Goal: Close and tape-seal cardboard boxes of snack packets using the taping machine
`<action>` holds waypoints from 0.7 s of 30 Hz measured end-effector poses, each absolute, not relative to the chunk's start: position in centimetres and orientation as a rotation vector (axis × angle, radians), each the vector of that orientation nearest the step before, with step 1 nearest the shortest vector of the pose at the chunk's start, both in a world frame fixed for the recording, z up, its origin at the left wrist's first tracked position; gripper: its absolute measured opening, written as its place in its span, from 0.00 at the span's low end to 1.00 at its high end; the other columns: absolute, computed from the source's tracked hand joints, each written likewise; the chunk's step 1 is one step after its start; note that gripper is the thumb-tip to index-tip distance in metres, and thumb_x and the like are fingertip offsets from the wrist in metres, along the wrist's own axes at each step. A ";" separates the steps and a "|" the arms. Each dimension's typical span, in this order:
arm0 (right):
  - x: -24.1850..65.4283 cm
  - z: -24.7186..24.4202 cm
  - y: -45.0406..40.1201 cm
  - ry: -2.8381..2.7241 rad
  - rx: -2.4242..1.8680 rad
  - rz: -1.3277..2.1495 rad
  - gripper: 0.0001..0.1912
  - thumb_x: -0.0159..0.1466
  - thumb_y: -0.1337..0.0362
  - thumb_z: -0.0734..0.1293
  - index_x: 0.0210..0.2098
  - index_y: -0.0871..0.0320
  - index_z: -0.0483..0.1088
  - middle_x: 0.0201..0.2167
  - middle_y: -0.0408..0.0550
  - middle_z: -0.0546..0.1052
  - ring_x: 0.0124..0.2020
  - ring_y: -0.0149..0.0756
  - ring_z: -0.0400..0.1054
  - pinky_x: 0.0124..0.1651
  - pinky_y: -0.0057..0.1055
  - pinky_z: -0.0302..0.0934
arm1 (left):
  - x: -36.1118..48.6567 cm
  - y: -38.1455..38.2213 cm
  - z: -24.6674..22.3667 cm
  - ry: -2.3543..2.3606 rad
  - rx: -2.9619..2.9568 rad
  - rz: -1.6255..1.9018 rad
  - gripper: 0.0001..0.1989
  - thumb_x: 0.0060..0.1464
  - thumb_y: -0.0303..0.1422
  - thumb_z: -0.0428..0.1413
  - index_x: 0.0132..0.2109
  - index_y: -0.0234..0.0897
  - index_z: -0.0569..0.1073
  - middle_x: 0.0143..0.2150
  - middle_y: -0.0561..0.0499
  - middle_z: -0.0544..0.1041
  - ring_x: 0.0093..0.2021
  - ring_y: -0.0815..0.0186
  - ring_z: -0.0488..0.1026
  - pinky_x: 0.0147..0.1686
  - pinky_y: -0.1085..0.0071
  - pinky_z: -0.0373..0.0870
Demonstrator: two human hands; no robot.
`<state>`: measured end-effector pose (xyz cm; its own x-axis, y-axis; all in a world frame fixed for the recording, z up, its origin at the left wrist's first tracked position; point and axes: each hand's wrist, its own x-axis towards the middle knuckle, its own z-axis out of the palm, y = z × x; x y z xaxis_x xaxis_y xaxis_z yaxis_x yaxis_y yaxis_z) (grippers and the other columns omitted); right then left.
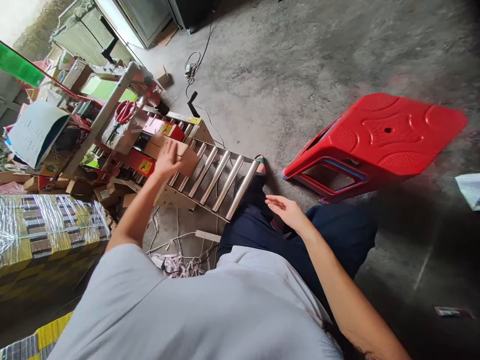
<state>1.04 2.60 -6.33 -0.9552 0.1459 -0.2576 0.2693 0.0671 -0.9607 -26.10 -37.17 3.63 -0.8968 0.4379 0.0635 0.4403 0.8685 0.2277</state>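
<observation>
A small brown cardboard box lies on the metal rollers of a conveyor, its far end still between the red side parts of a carton-sealing machine. My left hand rests on top of the box with its fingers stretched out, not wrapped round it. Above my lap, to the right of the roller end, hovers my right hand; its fingers are extended and nothing shows in it. The underside of the box is hidden.
A red plastic stool stands on the concrete floor at right. Red-handled scissors lie on the machine. Wrapped stacks of flat cartons stand at left. Cables and a power strip lie below the conveyor.
</observation>
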 end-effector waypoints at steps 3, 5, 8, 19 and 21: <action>3.4 -7.7 4.6 2.209 0.617 -2.028 0.28 0.51 0.45 0.75 0.44 0.57 0.77 0.42 0.56 0.82 0.47 0.48 0.77 0.59 0.50 0.68 | -30.7 -41.0 4.7 -3.083 -0.454 -0.455 0.46 0.53 0.39 0.57 0.71 0.21 0.49 0.74 0.31 0.45 0.75 0.45 0.38 0.72 0.48 0.41; 5.0 -8.5 5.5 2.196 0.743 -2.034 0.30 0.49 0.43 0.75 0.43 0.57 0.77 0.43 0.56 0.82 0.48 0.48 0.77 0.59 0.49 0.68 | -31.7 -41.3 5.4 -3.047 -0.386 -0.556 0.44 0.55 0.37 0.56 0.71 0.17 0.47 0.74 0.29 0.45 0.75 0.46 0.36 0.72 0.49 0.40; 7.4 -9.9 6.0 2.149 0.877 -2.083 0.31 0.47 0.42 0.76 0.42 0.57 0.77 0.44 0.56 0.82 0.48 0.48 0.77 0.58 0.47 0.69 | -29.4 -38.0 5.2 -2.895 -0.506 -0.776 0.42 0.60 0.35 0.54 0.71 0.16 0.43 0.74 0.29 0.43 0.75 0.49 0.32 0.73 0.49 0.37; 9.0 -7.3 4.8 2.443 0.711 -1.851 0.14 0.60 0.55 0.69 0.39 0.58 0.77 0.36 0.54 0.83 0.38 0.42 0.79 0.44 0.40 0.74 | -0.6 -11.0 -7.2 -2.543 -1.641 -1.667 0.28 0.62 0.39 0.53 0.66 0.36 0.62 0.66 0.36 0.65 0.67 0.56 0.64 0.65 0.54 0.65; 10.5 -5.4 5.1 2.531 0.810 -1.762 0.09 0.60 0.62 0.69 0.39 0.58 0.77 0.36 0.53 0.83 0.38 0.42 0.78 0.47 0.41 0.73 | 2.2 -9.0 -6.2 -2.530 -1.864 -1.761 0.24 0.61 0.38 0.54 0.62 0.36 0.68 0.64 0.37 0.68 0.64 0.56 0.68 0.62 0.55 0.68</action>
